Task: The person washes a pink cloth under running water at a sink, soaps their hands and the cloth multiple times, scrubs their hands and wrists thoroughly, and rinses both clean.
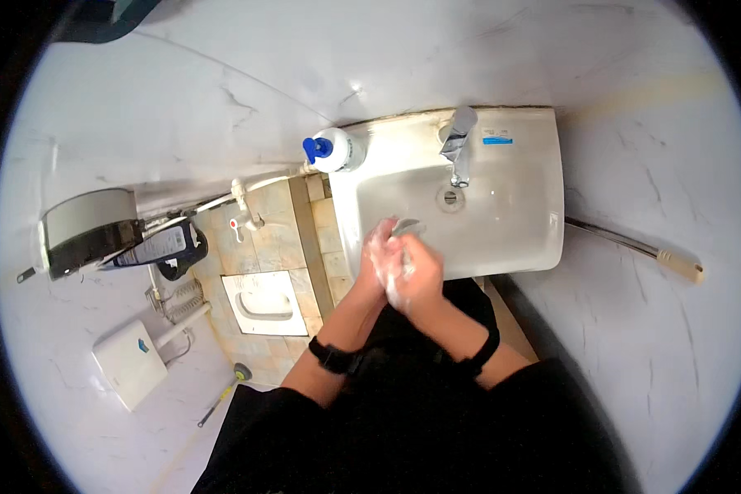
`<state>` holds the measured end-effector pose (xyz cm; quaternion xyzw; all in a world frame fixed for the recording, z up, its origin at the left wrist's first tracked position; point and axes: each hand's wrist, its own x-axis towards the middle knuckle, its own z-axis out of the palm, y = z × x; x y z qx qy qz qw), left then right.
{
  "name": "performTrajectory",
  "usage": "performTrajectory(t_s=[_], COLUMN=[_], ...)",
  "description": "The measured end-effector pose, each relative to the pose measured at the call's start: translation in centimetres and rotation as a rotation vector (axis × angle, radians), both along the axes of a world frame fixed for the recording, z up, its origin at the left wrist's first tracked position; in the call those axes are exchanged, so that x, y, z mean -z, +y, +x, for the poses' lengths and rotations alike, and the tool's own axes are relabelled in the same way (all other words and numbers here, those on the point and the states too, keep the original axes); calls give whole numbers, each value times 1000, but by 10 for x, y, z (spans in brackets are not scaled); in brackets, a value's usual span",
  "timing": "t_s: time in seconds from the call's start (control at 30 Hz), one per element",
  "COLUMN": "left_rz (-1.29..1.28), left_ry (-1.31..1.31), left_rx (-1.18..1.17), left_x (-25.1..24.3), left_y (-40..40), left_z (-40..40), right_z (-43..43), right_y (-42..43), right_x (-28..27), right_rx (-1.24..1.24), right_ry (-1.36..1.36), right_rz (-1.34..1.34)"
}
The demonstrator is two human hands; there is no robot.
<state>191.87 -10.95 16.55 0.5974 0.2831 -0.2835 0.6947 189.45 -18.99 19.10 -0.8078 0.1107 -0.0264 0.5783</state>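
My left hand (375,262) and my right hand (421,272) press together over the near left part of a white ceramic washbasin (519,247). White lather covers the fingers and the left thumb side. A small pale grey rounded object (409,226) sticks out between them, with the right fingers curled around it; its kind is unclear. How far the left fingers close on it is hidden. Beyond the hands lie the drain (450,197) and a chrome single-lever faucet (459,148). No running water is visible. A white pump bottle (346,151) with a blue pump head stands on the basin's far left corner.
To the left are a wall tap (241,222), a dark bottle (154,246), a paper holder (92,231), a squat toilet (265,302) and a white cistern (129,365). A long-handled brush (225,392) leans lower left. A metal rod with a beige handle (679,265) is at right.
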Motion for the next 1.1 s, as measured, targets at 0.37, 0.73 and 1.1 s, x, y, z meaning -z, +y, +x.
performTrajectory(t_s=[0.37, 0.73, 1.1], left_rz=[138, 42, -650], left_ry=[-271, -285, 180], left_rx=[272, 81, -504], left_x=[1, 16, -21], left_y=[-4, 9, -5], left_z=[-17, -12, 20], right_z=[27, 9, 15], right_y=[-39, -1, -33], right_x=[40, -26, 23], right_rx=[172, 0, 55], right_ry=[312, -145, 48], right_rz=[526, -26, 88])
